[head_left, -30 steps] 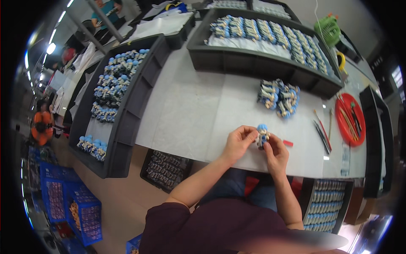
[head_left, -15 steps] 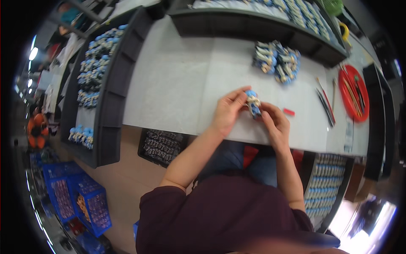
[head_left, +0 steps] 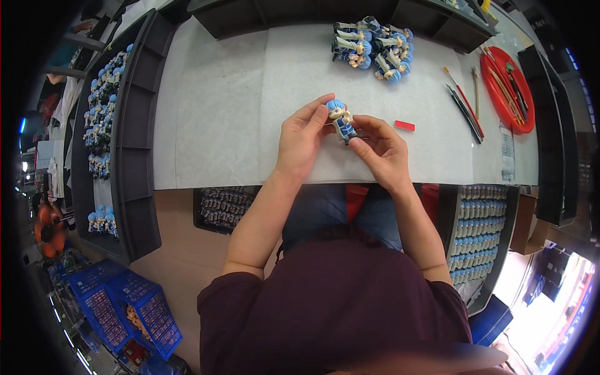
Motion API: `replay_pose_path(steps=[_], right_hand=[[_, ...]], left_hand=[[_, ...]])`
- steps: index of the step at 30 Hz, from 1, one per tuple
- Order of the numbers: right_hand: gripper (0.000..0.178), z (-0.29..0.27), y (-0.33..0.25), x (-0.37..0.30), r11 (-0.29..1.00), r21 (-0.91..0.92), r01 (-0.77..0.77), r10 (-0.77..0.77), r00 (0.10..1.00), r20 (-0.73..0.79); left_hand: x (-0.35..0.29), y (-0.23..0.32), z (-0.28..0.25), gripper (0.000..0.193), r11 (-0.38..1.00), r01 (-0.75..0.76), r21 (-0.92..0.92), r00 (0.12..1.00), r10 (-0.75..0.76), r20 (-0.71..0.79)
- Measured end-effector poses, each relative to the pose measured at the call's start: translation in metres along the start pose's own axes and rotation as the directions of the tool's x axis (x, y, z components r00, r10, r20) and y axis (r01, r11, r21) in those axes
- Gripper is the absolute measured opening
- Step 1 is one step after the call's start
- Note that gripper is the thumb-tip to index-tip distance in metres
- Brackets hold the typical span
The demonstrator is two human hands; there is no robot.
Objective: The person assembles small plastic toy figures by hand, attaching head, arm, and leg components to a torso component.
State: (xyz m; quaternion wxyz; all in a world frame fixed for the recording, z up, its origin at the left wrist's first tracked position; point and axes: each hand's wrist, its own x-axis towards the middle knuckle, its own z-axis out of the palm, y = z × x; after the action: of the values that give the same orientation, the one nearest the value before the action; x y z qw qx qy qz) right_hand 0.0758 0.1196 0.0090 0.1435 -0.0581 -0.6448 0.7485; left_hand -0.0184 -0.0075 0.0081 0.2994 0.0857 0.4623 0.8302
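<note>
Between both hands, over the front part of the white table, is a small figurine [head_left: 342, 122] with light blue hair and a blue and white outfit. It is tilted slightly, its front turned up toward me. My left hand [head_left: 302, 135] pinches it at the head, thumb and forefinger on its left side. At the feet, my right hand [head_left: 382, 150] grips the base with thumb and fingers. Some fingertips are hidden behind it. A small red block [head_left: 404, 126] lies right of my right hand. Farther back lies a cluster of similar figurines [head_left: 390, 56].
Dark trays stand at the left [head_left: 134, 150] and along the back [head_left: 294, 17], the left one with figurines. A red oval dish [head_left: 530, 122] with brushes is at the right, beside loose brushes [head_left: 464, 112]. Below the table edge are a tray of figurines [head_left: 481, 231] and blue crates [head_left: 119, 300].
The view has shifted, so the table and hands appear higher and farther left. The figurine stays in both hands, and its front shows more clearly now.
</note>
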Motion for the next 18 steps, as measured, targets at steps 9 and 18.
replay_pose_path(steps=[9, 18], right_hand=[[0.04, -0.0003, 0.0035, 0.0035, 0.999, -0.053, 0.008, -0.008, 1.0, 0.014], [0.042, 0.0002, 0.0018, 0.0039, 0.999, -0.054, 0.006, -0.006, 1.0, 0.002]], left_hand=[[0.0024, -0.0007, -0.0033, 0.031, 1.0, -0.002, 0.008, 1.0, 0.002, 0.007], [0.002, 0.0015, -0.0014, 0.031, 1.0, 0.006, 0.008, 1.0, -0.006, 0.01]])
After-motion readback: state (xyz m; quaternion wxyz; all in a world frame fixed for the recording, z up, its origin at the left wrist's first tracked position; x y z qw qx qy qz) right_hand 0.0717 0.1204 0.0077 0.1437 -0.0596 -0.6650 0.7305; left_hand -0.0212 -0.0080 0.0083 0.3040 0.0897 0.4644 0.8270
